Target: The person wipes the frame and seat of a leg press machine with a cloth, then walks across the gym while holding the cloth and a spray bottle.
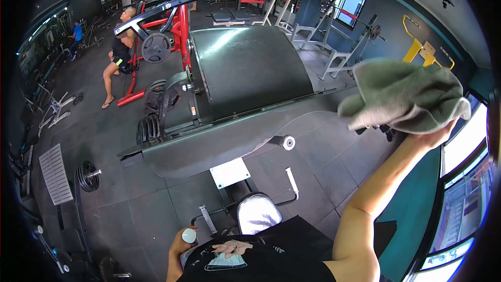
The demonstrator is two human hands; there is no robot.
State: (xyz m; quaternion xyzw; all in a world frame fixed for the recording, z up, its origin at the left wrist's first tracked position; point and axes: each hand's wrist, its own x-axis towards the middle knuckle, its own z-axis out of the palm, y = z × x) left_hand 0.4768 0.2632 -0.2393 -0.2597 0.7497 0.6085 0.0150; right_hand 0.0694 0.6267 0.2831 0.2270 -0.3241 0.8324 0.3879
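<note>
My right hand [437, 134], with the arm stretched out to the right, grips a grey-green cloth [412, 91]. The cloth is bunched and hangs over the right end of a long dark padded panel [224, 146]. Low and close to my body, my left hand [179, 244] is wrapped round a container with a round white top [189, 235]; most of its body is hidden. Just below the panel are a white plate [230, 173], a round roller end [287, 142] and a silver-topped seat [258, 214].
Behind the panel rises a large black curved board [250, 68]. A red-framed machine [181, 36] stands at the back left, with a person [122, 47] seated at it. Weight plates [87, 176] and a slatted bench [56, 175] are at left. Windows [454, 203] line the right.
</note>
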